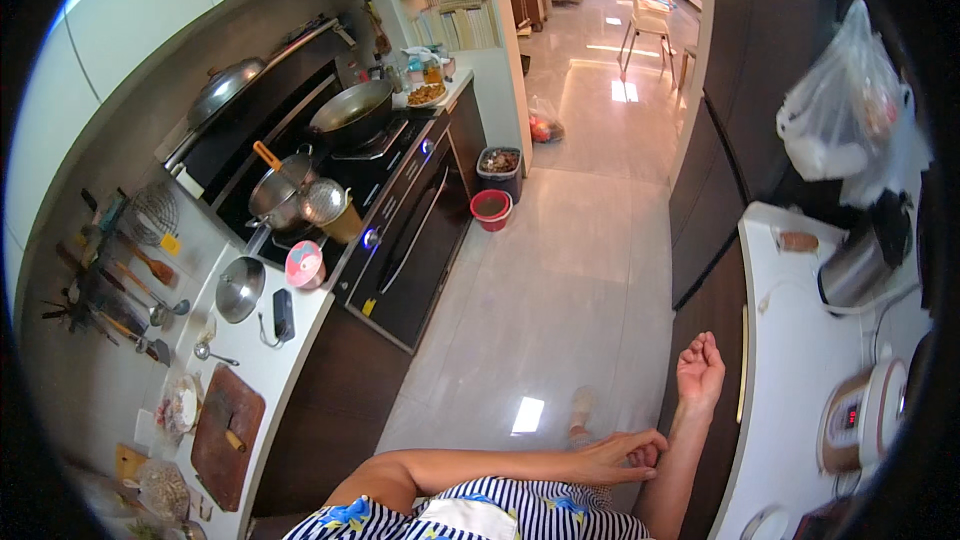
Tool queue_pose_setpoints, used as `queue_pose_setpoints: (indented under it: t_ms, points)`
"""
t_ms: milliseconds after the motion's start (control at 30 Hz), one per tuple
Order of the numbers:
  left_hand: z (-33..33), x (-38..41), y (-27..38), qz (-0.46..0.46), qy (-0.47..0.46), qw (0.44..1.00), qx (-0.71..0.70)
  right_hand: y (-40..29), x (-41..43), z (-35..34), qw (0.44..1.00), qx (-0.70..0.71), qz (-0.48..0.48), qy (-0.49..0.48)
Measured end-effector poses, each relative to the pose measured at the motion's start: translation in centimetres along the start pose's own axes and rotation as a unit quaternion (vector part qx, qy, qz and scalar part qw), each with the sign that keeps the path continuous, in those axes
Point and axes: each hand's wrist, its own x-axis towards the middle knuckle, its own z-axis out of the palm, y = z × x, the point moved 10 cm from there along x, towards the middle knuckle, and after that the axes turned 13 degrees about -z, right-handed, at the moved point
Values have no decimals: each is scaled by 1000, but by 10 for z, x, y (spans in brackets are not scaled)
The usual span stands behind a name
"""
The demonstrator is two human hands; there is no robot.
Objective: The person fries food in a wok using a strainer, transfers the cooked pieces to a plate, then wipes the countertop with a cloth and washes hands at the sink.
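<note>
My left hand reaches across my body and touches the inner side of my right forearm with its fingertips. Nothing is in its fingers, which are bent and spread. My right hand is raised palm up beside the white counter, empty, its fingers loosely curled. Closest to it on that counter is a rice cooker with a lit display. Farther along stand a metal electric kettle and a small brown item I cannot identify.
Left, a cutting board bears a wooden-handled knife. On the stove sit a wok and a steel pot with a skimmer across it. A red bucket and waste bin occupy the floor. Plastic bags hang right.
</note>
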Motion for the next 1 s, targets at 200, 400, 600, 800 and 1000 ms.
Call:
queue_pose_setpoints:
  t_ms: [200,400,600,800,1000]
  points:
    - [-244,58,-72,-92,297,951,-4,22,152,71,996,-89,2,-26]
    - [-415,-87,-213,-226,609,759,-29,164,253,189,969,-181,105,-131]
    - [-391,-170,-419,-559,324,719,255,359,279,292,884,-288,212,-302]
    - [-486,-71,-386,-646,313,685,-125,452,381,362,783,-439,155,-412]
    - [-689,-19,-306,-331,581,677,-308,568,427,461,744,-433,169,-480]
